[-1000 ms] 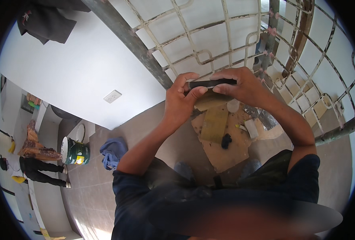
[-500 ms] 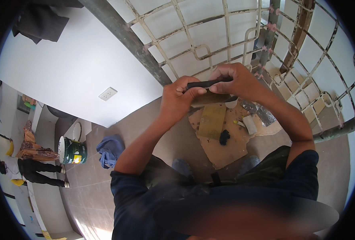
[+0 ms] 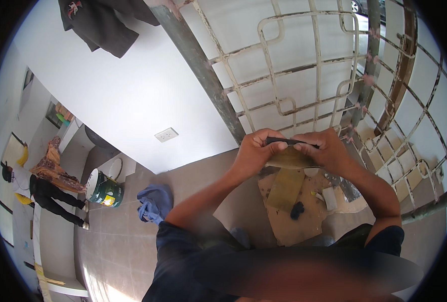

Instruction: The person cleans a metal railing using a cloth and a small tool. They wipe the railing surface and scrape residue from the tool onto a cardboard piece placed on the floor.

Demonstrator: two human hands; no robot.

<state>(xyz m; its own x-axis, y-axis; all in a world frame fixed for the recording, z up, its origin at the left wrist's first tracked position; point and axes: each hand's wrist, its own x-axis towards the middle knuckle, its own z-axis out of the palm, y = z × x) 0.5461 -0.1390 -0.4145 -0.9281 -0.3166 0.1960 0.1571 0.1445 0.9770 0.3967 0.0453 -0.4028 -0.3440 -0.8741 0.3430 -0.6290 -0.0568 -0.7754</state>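
Observation:
Between my two hands, in front of my chest, is a sheet of sandpaper [image 3: 292,160], dark along its folded upper edge and olive-brown below. My left hand [image 3: 250,155] pinches its left end, with the thumb laid along the edge. My right hand [image 3: 333,151] grips the right end in the same way, the two thumbs nearly meeting. Beyond them stands a rusty, whitish metal grille [image 3: 293,71]. Under the hands, a piece of cardboard [image 3: 295,230] lies on the floor, carrying an olive-yellow sheet [image 3: 285,189], a dark lump [image 3: 297,210] and a pale block [image 3: 329,198].
A grey-green post [image 3: 203,70] borders the grille, beside a white wall [image 3: 148,95] with an outlet [image 3: 166,134]. Blue cloth [image 3: 155,201] and a green bucket [image 3: 104,189] sit on the floor to the left. Farther left, another person [image 3: 47,194] stands. Dark clothing [image 3: 105,27] hangs top left.
The view has shifted, so the surroundings appear farther right and lower. My hands have come closer together on the sandpaper, the right one now mirroring the left.

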